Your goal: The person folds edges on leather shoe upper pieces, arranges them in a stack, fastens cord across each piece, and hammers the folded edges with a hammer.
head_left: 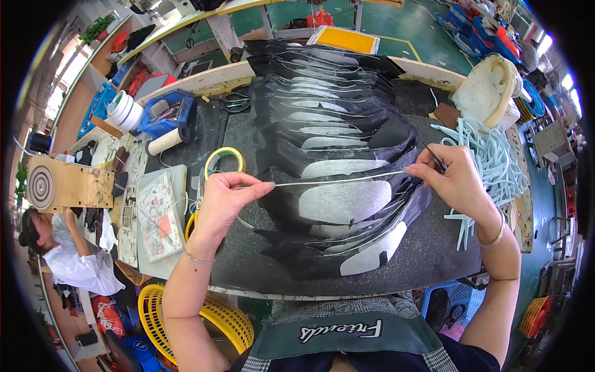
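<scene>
A thin white cord (338, 180) is stretched nearly level between my hands, above a long overlapping row of black curved pieces with pale grey patches (344, 201). My left hand (232, 197) pinches the cord between thumb and forefinger at the left edge of the pieces. My right hand (451, 180) pinches its other end at their right edge. A slim dark pointed tool (436, 160) also sits in the right hand; its kind is partly hidden by the fingers. The cord's tail (243, 221) hangs below my left hand.
Pale blue strips (489, 161) lie heaped at the right. Yellow tape (240, 162), a thread spool (167, 141) and a blue tray (180, 110) are at the left. A yellow basket (230, 316) stands below the table's front edge. Another person (77, 257) works at far left.
</scene>
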Demonstrator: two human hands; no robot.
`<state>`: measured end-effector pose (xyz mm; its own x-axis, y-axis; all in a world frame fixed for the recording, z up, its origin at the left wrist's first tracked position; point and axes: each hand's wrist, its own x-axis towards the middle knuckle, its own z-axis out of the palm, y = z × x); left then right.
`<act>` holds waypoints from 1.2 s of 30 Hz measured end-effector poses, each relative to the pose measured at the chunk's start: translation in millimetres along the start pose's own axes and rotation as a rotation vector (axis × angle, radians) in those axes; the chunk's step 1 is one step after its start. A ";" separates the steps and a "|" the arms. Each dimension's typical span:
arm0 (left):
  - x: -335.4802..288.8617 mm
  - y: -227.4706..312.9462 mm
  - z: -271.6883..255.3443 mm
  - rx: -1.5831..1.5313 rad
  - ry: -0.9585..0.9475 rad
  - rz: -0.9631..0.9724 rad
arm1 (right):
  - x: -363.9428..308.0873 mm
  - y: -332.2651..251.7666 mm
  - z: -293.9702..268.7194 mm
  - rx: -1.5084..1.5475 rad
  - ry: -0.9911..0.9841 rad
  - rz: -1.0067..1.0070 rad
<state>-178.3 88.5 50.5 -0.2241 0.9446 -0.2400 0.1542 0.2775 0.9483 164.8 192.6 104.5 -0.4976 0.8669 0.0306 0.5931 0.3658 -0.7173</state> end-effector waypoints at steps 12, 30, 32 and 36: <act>46.0 -14.2 8.7 0.060 -0.070 0.001 | 32.3 13.3 10.9 -0.111 -0.024 -0.015; 41.7 -32.8 0.1 -0.041 -0.119 -0.011 | 111.8 -85.5 91.4 -0.592 -0.401 -0.669; 38.9 -36.2 -1.5 -0.052 -0.107 0.007 | 119.7 -96.1 105.7 -0.692 -0.488 -0.644; 32.9 -36.4 -4.0 -0.104 -0.118 0.030 | 123.9 -103.1 121.2 -0.803 -0.550 -0.700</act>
<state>-195.2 108.8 8.9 -0.1057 0.9680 -0.2278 0.0575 0.2346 0.9704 -34.8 221.3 97.8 -0.9578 0.2059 -0.2006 0.2138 0.9767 -0.0185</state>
